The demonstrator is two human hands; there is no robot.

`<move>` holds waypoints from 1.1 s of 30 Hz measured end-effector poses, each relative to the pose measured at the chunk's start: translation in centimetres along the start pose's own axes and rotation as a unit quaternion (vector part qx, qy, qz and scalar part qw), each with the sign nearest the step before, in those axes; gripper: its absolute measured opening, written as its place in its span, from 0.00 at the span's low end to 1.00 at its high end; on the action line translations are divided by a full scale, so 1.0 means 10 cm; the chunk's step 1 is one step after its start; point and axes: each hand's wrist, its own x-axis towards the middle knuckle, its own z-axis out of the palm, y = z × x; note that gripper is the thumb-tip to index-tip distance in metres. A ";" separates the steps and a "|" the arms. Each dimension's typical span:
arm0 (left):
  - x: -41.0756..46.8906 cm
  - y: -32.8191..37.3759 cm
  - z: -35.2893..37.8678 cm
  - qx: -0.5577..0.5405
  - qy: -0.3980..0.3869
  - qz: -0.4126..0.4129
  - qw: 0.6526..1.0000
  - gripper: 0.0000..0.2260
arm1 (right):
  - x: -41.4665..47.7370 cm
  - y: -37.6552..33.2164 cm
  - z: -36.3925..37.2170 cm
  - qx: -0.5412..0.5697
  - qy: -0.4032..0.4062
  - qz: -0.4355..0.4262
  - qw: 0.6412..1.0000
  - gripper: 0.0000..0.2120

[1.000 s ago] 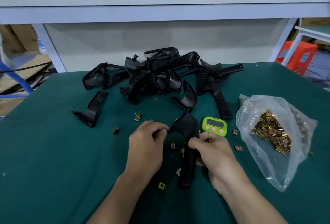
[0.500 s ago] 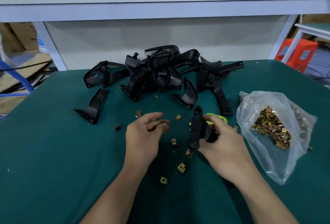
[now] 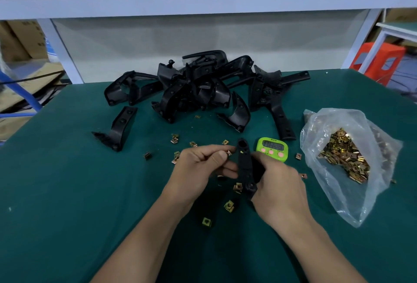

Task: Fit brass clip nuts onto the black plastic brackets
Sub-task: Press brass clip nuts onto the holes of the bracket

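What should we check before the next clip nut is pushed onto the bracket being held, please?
1. Grip on the bracket by the right hand: ok.
2. A clip nut pinched by the left hand: ok.
3. Open side of the nut facing the bracket's edge: cannot tell, too small.
4. Nut seated on the bracket: not ok, it is beside the upper end.
5. Spare loose nuts on the green mat near the hands: ok.
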 end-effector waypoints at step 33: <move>-0.08 0.10 0.02 -0.067 -0.044 -0.113 0.990 0.08 | 0.12 0.05 0.04 -0.099 0.054 0.014 0.993 0.28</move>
